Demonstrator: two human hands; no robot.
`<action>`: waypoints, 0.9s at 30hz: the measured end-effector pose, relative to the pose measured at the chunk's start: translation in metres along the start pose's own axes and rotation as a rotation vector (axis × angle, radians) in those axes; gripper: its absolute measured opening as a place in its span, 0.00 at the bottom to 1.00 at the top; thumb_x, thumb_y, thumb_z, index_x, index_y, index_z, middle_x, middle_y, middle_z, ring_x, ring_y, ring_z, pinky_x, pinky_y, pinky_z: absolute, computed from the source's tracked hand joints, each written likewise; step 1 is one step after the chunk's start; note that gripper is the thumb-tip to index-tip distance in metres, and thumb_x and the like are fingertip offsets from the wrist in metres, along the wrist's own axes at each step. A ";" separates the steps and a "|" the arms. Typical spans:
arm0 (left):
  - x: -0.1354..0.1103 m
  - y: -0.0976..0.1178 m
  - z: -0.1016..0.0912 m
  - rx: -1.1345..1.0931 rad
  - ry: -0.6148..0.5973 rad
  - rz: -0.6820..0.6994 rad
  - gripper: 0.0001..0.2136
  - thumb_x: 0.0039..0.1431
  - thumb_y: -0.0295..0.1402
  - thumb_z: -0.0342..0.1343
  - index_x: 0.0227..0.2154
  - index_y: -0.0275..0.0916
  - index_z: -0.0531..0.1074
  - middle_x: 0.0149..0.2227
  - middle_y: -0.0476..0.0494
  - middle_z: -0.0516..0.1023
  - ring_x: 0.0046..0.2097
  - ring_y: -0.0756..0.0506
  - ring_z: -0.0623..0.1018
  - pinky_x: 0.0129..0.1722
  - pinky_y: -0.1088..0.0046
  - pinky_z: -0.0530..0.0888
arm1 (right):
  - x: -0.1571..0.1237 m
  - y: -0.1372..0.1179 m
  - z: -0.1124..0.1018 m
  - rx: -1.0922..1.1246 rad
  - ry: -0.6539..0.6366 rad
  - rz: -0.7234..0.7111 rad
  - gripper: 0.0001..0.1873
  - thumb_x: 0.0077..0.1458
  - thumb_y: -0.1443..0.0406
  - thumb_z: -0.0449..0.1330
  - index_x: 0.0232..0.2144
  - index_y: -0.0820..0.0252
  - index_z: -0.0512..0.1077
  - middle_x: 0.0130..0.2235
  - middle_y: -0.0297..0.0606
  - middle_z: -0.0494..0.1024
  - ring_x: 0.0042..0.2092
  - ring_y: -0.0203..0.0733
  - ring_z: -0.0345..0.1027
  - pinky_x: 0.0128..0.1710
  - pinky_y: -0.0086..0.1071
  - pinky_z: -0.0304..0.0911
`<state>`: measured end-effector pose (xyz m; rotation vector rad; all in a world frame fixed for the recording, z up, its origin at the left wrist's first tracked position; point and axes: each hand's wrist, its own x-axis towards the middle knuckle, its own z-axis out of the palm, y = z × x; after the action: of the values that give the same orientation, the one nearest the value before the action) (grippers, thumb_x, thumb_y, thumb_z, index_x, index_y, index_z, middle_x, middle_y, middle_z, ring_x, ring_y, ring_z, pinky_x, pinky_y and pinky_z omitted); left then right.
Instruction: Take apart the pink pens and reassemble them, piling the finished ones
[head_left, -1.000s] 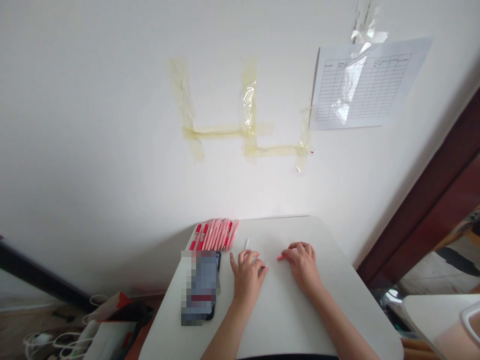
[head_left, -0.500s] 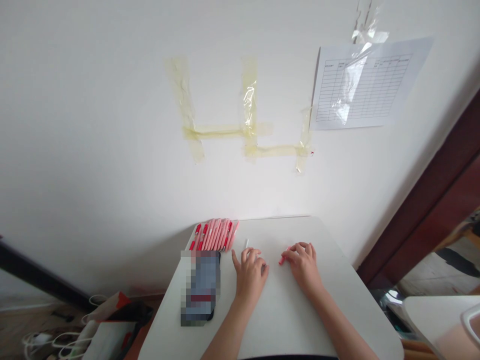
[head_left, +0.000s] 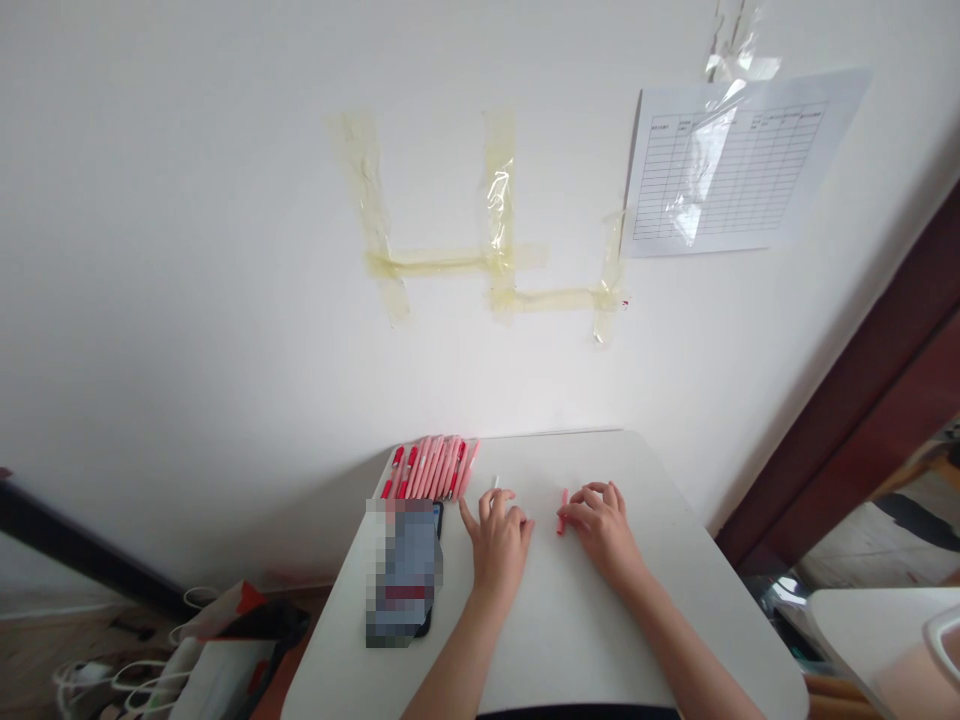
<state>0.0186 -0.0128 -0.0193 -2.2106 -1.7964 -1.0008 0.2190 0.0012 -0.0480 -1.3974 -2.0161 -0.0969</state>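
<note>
My right hand (head_left: 600,525) rests on the white table (head_left: 585,640) with its fingers curled round a small pink-red pen part (head_left: 562,510), which sticks up from the fingertips. My left hand (head_left: 499,540) lies beside it, fingers bent over something small that I cannot make out. A thin white piece (head_left: 495,483) lies just beyond the left fingertips. A row of several pink pens (head_left: 431,468) lies at the table's far left edge.
A phone (head_left: 405,575) lies left of my left hand. The table stands against a white wall with yellowed tape strips (head_left: 499,250) and a taped chart (head_left: 731,165). Bags and cables (head_left: 187,660) lie on the floor at left. A dark door frame (head_left: 847,390) is at right.
My right hand has turned the pink piece from lying sideways to pointing upward. Both hands have shifted slightly away from me. The left hand stays curled.
</note>
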 end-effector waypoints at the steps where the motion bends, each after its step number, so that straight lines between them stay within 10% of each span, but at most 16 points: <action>1: 0.000 0.000 0.000 0.001 -0.005 -0.005 0.04 0.54 0.31 0.64 0.26 0.43 0.76 0.47 0.48 0.79 0.56 0.39 0.73 0.67 0.32 0.46 | 0.000 0.000 0.000 0.012 -0.007 -0.008 0.15 0.59 0.72 0.62 0.38 0.42 0.80 0.40 0.34 0.80 0.51 0.51 0.65 0.63 0.62 0.49; 27: -0.002 -0.005 0.002 -0.018 0.016 -0.035 0.03 0.55 0.33 0.62 0.27 0.44 0.78 0.46 0.45 0.78 0.54 0.39 0.72 0.67 0.33 0.48 | 0.002 -0.010 0.000 0.055 -0.081 -0.181 0.14 0.62 0.68 0.61 0.45 0.42 0.78 0.43 0.33 0.82 0.55 0.51 0.66 0.64 0.61 0.50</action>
<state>0.0152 -0.0123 -0.0239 -2.1820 -1.8331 -1.0430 0.2103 -0.0014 -0.0440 -1.2004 -2.1930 -0.0637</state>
